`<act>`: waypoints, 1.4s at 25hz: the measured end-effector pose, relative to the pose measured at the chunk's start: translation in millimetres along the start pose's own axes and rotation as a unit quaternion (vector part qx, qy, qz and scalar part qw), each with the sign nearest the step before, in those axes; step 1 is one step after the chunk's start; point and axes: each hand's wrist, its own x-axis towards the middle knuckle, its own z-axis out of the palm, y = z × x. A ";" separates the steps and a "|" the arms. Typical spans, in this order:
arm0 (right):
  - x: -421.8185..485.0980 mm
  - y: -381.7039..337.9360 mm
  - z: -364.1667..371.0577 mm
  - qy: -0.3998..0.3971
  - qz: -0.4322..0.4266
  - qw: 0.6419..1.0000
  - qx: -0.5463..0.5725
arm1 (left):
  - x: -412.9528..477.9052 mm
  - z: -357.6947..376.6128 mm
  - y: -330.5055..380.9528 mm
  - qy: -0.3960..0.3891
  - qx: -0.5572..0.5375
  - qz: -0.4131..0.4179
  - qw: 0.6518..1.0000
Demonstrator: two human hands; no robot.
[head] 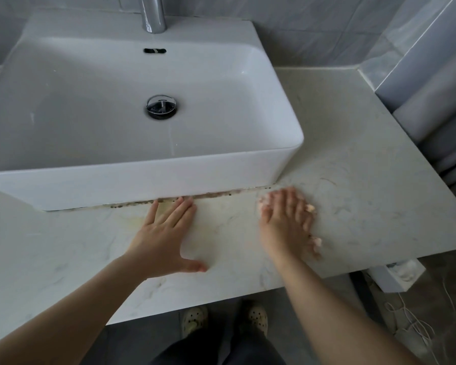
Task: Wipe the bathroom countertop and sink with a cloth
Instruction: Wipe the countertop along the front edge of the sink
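Observation:
A white rectangular vessel sink (pixel 248 164) stands on a pale marbled countertop (pixel 366 159). My right hand (pixel 287 219) lies flat with straight fingers on a small pinkish cloth (pixel 317 242), pressing it onto the counter just right of the sink's front corner. The cloth is mostly hidden under the hand; only edges show. The hand is motion-blurred. My left hand (pixel 166 233) rests flat on the counter in front of the sink, fingertips at the grimy seam (pixel 132 204) under the sink.
A chrome faucet (pixel 154 14) rises behind the basin, with a chrome drain (pixel 161 107) in its middle. Grey tiled walls close the back and right. The counter's front edge is near me; a white box (pixel 398 273) and cables lie on the floor at right.

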 end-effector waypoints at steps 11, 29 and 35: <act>-3.7 13.3 -8.9 -0.018 -0.070 0.996 -0.049 | -21.9 10.6 -15.9 0.032 -0.009 -0.035 0.999; -54.3 -39.9 5.0 -0.014 -0.187 0.982 -0.023 | -24.0 21.7 -20.2 0.047 0.027 -0.042 0.998; -27.8 19.3 -3.8 -0.021 -0.219 0.972 -0.083 | -24.3 25.0 -18.6 0.075 0.041 -0.054 0.995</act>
